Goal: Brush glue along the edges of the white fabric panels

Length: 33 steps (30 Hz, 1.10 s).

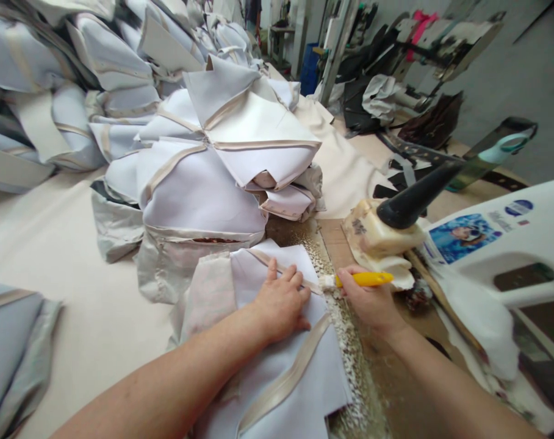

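A pale, white-lavender sewn panel point(277, 372) with beige tape along its seams lies in front of me. My left hand point(281, 302) rests flat on it, fingers spread, near its right edge. My right hand point(366, 299) grips a brush with a yellow handle point(372, 278). The white bristle end point(327, 283) is at the panel's right edge, beside a strip of board crusted with dried white glue-like spots point(354, 360). Silvery-grey lining fabric point(213, 286) shows at the panel's left side.
Similar sewn pieces point(185, 183) are heaped ahead, with a larger pile point(112, 61) at the back left. At right stand a stained container with a black cone spout point(382, 231) and a big white jug point(496, 238). A sewing machine point(455, 42) stands behind.
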Available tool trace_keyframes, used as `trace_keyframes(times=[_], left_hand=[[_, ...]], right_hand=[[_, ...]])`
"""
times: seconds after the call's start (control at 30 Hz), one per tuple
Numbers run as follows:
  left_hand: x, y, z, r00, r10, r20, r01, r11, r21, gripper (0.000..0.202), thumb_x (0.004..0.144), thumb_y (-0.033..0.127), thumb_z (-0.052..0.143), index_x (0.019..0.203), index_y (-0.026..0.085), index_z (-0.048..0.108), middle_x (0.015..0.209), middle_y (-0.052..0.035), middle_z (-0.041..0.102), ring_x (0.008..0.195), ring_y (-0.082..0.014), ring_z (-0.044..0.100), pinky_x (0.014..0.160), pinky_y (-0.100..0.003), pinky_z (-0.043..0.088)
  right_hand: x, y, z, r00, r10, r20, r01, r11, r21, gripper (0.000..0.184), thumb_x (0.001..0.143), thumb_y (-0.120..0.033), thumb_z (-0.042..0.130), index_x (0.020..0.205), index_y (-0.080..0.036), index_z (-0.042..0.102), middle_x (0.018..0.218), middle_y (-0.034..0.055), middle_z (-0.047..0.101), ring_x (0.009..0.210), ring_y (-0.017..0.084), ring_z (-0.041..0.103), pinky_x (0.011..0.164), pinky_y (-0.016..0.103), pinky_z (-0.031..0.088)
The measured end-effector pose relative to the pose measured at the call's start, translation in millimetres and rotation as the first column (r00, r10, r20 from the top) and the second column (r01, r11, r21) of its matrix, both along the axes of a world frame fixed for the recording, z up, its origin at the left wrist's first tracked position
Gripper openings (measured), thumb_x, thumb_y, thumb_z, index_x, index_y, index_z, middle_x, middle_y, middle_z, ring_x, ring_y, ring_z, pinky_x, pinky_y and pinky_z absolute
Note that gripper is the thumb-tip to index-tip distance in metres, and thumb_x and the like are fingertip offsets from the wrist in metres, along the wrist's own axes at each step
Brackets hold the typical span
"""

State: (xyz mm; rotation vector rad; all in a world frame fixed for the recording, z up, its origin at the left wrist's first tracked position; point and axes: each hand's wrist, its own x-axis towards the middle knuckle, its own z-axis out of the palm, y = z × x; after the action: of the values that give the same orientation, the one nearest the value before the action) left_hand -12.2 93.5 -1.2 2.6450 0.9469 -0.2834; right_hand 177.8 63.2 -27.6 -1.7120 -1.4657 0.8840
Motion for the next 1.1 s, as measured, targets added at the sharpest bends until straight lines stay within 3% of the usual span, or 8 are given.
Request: trace_keyframes(times=[0.17, 0.3, 0.47, 0.53, 0.67, 0.8, 1.1], left_hand=[[0.8, 0.4, 0.5, 1.0, 0.008, -0.006, -0.008, 1.0, -0.016, 0.056, 0.074, 0.056, 0.062, 0.115, 0.019, 0.056, 0.124, -0.0139, 0.05, 0.127, -0.0318, 0.033, 0.102, -0.068, 0.011], [0.5, 0.7, -0.3, 1.0, 0.005, -0.014, -0.005, 1.0, -0.023, 0.054, 0.075, 0.056, 0.061, 0.114, 0.019, 0.056, 0.125, -0.0142, 0.049, 0.127, -0.0322, 0.032, 0.102, -0.067, 0.011], [-0.3, 1.2, -2.9, 1.0, 0.0, -0.02, 0.0, 1.0, -0.017, 0.056, 0.076, 0.056, 0.059, 0.118, 0.02, 0.055, 0.127, -0.0141, 0.048, 0.128, -0.0326, 0.03, 0.102, -0.068, 0.007], [-0.2, 1.4, -3.1, 1.0, 0.001, -0.021, -0.002, 1.0, -0.02, 0.056, 0.076, 0.056, 0.059, 0.118, 0.02, 0.054, 0.128, -0.0135, 0.048, 0.128, -0.0323, 0.03, 0.103, -0.067, 0.006], [0.2, 0.9, -3.3, 1.0, 0.013, -0.015, -0.013, 0.999, -0.034, 0.055, 0.075, 0.056, 0.061, 0.116, 0.02, 0.056, 0.129, -0.0142, 0.047, 0.129, -0.0322, 0.029, 0.103, -0.066, 0.007], [-0.2, 0.0, -4.6, 1.0, 0.01, 0.004, -0.01, 1.0, -0.019, 0.053, 0.074, 0.055, 0.062, 0.114, 0.021, 0.058, 0.126, -0.0138, 0.049, 0.129, -0.0322, 0.03, 0.103, -0.066, 0.006], [0.0, -0.6, -5.6, 1.0, 0.0, 0.0, 0.0, 1.0, 0.007, 0.054, 0.075, 0.056, 0.06, 0.115, 0.021, 0.057, 0.126, -0.0134, 0.049, 0.127, -0.0313, 0.032, 0.104, -0.065, 0.006]], right_hand=[[-2.5, 11.7, -11.6, 1.0, 0.028, -0.003, -0.028, 1.0, -0.003, 0.032, 0.083, -0.039, 0.044, 0.058, -0.02, 0.048, 0.052, -0.0023, 0.047, 0.052, 0.014, 0.048, 0.054, 0.025, 0.037], [-9.5, 50.2, -24.6, 0.999, -0.053, 0.013, 0.052, 0.997, 0.051, 0.03, 0.082, -0.038, 0.044, 0.058, -0.02, 0.049, 0.052, -0.001, 0.05, 0.054, 0.015, 0.05, 0.055, 0.026, 0.037], [-25.0, 88.1, -20.7, 0.998, -0.063, 0.002, 0.062, 0.995, 0.072, 0.029, 0.08, -0.038, 0.043, 0.057, -0.02, 0.048, 0.052, -0.0002, 0.052, 0.056, 0.015, 0.05, 0.059, 0.027, 0.038], [-25.4, 78.7, -15.7, 0.998, -0.067, 0.004, 0.067, 0.996, 0.052, 0.029, 0.079, -0.037, 0.042, 0.057, -0.02, 0.048, 0.051, -0.0006, 0.05, 0.054, 0.014, 0.049, 0.057, 0.027, 0.037], [-16.8, 25.3, -3.3, 0.999, -0.047, 0.011, 0.048, 0.997, -0.058, 0.03, 0.079, -0.036, 0.045, 0.054, -0.02, 0.047, 0.049, -0.0021, 0.047, 0.051, 0.013, 0.047, 0.054, 0.026, 0.036], [-8.7, -13.1, 3.8, 0.998, -0.064, -0.024, 0.062, 0.995, -0.072, 0.031, 0.082, -0.039, 0.046, 0.057, -0.02, 0.05, 0.053, -0.0016, 0.05, 0.054, 0.014, 0.05, 0.056, 0.025, 0.038], [-2.8, -6.5, -4.2, 0.997, -0.078, 0.002, 0.078, 0.997, -0.016, 0.033, 0.084, -0.043, 0.044, 0.061, -0.02, 0.051, 0.056, -0.0008, 0.052, 0.058, 0.015, 0.05, 0.06, 0.026, 0.039]])
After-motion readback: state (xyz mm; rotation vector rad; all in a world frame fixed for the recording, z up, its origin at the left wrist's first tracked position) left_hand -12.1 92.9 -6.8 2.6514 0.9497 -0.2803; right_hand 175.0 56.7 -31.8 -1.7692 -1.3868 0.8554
